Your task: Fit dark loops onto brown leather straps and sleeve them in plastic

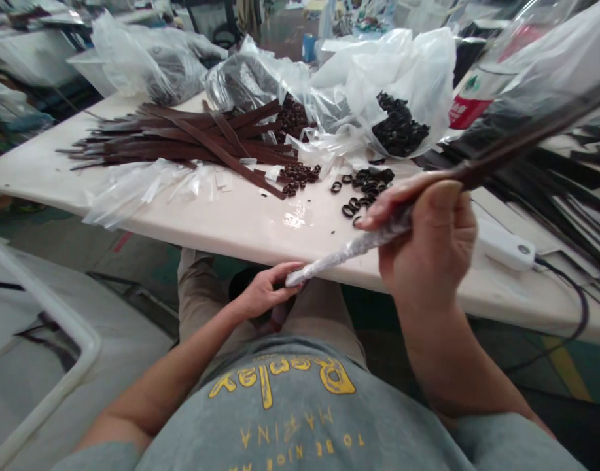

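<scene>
A long dark brown strap (pixel 530 134) runs slantwise across the right side. Its near end is bound in a crinkled white wrapping (pixel 346 252). My right hand (pixel 434 245) is closed around the strap above the table's front edge, thumb on top, where the wrapping meets the bare brown part. Low over my lap, my left hand (pixel 267 289) pinches the wrapped tip between thumb and fingers. Small black loops (pixel 366 186) lie on the table just behind my right hand.
Brown straps (pixel 182 137) are piled on the white table (pixel 260 222) at left, near small brown loops (pixel 300 175). Behind stand plastic bags (pixel 402 65), one holding black pieces. Dark strips (pixel 555 190), a white corded device (pixel 506 243) and a red-labelled bottle (pixel 476 98) are at right.
</scene>
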`<action>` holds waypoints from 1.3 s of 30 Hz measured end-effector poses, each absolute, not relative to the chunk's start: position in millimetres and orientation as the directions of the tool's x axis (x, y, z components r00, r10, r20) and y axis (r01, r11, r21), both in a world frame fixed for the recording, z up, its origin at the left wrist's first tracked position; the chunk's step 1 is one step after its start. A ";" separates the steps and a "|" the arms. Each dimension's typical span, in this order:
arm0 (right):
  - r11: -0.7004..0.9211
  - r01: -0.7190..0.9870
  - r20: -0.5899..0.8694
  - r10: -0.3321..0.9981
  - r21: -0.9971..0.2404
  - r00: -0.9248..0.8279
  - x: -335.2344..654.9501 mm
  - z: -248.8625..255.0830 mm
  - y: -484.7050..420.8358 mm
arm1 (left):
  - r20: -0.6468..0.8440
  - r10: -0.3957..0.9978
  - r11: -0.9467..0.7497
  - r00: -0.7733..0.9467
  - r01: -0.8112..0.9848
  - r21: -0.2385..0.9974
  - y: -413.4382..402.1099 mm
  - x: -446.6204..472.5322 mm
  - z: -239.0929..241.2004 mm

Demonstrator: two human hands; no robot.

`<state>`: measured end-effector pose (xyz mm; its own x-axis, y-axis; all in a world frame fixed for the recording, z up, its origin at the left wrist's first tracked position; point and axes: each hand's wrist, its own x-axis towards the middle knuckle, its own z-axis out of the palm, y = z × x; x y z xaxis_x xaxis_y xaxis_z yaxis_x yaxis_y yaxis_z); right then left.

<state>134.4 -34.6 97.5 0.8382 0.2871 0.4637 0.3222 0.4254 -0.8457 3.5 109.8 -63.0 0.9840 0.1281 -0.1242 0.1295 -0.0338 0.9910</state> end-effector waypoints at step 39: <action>-0.367 0.376 -0.153 0.858 -0.851 0.491 96.6 -32.6 -75.8 | -0.436 0.099 0.133 0.895 0.422 0.897 149.3 -22.7 -27.2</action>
<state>96.6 -75.8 -32.6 0.4905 0.8578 -0.1534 0.3756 -0.3670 -0.8510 -22.7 149.3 -27.2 0.8946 0.0993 -0.4357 0.4220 0.1328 0.8968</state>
